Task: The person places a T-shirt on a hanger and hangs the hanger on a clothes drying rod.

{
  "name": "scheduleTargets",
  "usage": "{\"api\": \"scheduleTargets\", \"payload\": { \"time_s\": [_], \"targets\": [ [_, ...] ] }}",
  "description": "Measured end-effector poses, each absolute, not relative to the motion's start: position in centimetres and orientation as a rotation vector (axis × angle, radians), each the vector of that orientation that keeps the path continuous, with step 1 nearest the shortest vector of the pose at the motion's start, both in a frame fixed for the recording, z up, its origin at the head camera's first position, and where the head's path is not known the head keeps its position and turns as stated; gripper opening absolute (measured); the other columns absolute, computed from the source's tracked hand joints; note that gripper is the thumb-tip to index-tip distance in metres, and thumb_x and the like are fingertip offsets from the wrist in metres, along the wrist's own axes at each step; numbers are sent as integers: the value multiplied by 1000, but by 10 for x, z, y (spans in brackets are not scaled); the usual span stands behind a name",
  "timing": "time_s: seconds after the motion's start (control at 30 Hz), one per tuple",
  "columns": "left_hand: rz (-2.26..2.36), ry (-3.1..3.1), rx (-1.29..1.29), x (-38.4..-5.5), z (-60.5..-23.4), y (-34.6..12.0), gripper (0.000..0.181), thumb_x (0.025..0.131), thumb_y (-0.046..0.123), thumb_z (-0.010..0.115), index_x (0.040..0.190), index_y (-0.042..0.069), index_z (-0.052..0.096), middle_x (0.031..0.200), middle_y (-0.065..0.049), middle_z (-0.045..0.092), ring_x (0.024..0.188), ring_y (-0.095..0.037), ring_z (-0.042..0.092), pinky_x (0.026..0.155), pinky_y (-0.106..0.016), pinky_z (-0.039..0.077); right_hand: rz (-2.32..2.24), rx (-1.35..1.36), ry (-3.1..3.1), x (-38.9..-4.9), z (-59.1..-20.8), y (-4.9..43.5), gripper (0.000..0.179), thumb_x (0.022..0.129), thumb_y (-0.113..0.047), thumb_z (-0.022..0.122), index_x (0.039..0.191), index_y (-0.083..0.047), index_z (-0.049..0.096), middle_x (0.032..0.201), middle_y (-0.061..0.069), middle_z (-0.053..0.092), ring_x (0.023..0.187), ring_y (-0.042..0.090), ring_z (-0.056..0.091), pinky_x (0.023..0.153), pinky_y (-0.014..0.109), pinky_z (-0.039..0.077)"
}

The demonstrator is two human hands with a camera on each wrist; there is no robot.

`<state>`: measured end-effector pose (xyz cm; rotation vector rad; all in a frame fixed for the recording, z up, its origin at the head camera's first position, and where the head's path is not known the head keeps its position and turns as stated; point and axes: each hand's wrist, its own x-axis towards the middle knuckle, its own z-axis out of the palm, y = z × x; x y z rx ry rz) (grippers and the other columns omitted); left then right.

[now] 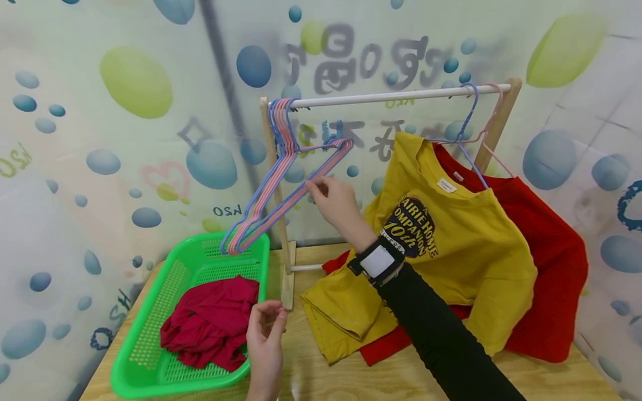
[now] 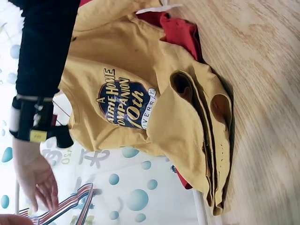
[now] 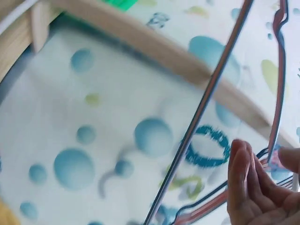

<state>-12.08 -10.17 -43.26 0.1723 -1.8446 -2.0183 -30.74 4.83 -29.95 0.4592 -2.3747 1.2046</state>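
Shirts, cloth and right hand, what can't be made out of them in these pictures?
Head view: much of the red shirt, behind the yellow shirt.
Head view: wording on its neck label, too small.
Head view: the cloth's full shape, lost in its folds.
Right wrist view: part of the right hand, cut off by the right edge.

hangers (image 1: 271, 186): pink, blue | left basket (image 1: 150, 317): green | cloth (image 1: 213, 323) inside: dark red | near shirt (image 1: 466, 239): yellow, navy badge (image 1: 411, 223) | far shirt (image 1: 546, 250): red | wall (image 1: 165, 131): blue, green spots (image 1: 253, 65)
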Motion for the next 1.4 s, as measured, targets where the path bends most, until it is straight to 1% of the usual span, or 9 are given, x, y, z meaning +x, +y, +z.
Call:
{"api": "scheduleTargets", "payload": {
  "time_s": [0.17, 0.33, 0.57, 0.9, 1.07, 1.13, 1.23, 1.33, 1.4],
  "targets": [
    [-2009, -1829, 153, -122, -434, -101, 18, 98, -5, 57, 115, -12, 55, 102, 5, 59, 92, -10, 57, 74, -22, 45, 1676, 497, -2348, -312, -283, 19, 43, 103, -34, 61, 121, 4, 71, 99, 19, 77, 82, 23, 76, 70, 29, 61],
    [-2002, -1818, 139, -123, -435, -101, 18, 98, -6, 58, 115, -12, 55, 101, 4, 59, 90, -9, 57, 73, -22, 45, 2062, 419, -2272, -316, -273, 2, 47, 101, -31, 64, 133, 4, 63, 108, 23, 76, 71, 11, 73, 74, 31, 62],
    [-1999, -1814, 142, -123, -435, -101, 18, 97, -6, 58, 115, -12, 55, 102, 4, 59, 90, -10, 58, 73, -22, 45, 2226, 326, -2222, -319, -267, -8, 36, 100, -22, 67, 124, 5, 64, 111, 27, 74, 62, 6, 69, 77, 36, 62],
    [-1990, -1825, 154, -123, -435, -101, 18, 98, -5, 58, 114, -12, 56, 100, 0, 59, 90, -8, 58, 73, -22, 45, 2337, 220, -2147, -315, -264, -4, 35, 100, -16, 67, 123, 8, 62, 115, 30, 71, 55, 7, 68, 57, 21, 58],
    [-1990, -1831, 160, -123, -435, -102, 18, 97, -6, 58, 115, -11, 56, 101, 3, 59, 89, -9, 58, 72, -22, 45, 2355, 215, -2138, -312, -263, -1, 27, 102, -14, 63, 117, 8, 60, 120, 31, 68, 58, 8, 69, 60, 21, 59],
    [-1991, -1830, 161, -123, -435, -102, 18, 98, -7, 57, 115, -11, 56, 102, 4, 59, 89, -9, 58, 72, -22, 45, 2367, 250, -2123, -311, -263, 0, 24, 104, -13, 59, 115, 7, 59, 116, 30, 69, 63, 10, 70, 63, 24, 60],
    [-1993, -1824, 159, -123, -435, -102, 16, 99, -5, 57, 114, -11, 56, 102, 2, 59, 89, -10, 58, 73, -23, 45, 2387, 299, -2099, -309, -262, 0, 22, 107, -15, 53, 115, 5, 57, 99, 21, 71, 69, 12, 69, 68, 27, 61],
    [-1990, -1812, 151, -123, -435, -102, 16, 100, -4, 57, 114, -11, 56, 102, -3, 60, 89, -11, 58, 73, -23, 45, 2470, 316, -2040, -309, -260, 0, 22, 110, -16, 46, 119, 3, 53, 85, 8, 66, 72, 14, 68, 69, 27, 60],
    [-1989, -1804, 144, -123, -435, -102, 16, 100, -3, 57, 113, -11, 56, 103, -6, 61, 89, -11, 58, 72, -23, 45, 2557, 312, -1977, -309, -259, 0, 21, 111, -15, 42, 122, 1, 49, 84, 7, 62, 71, 16, 64, 68, 27, 58]
  ]
}}
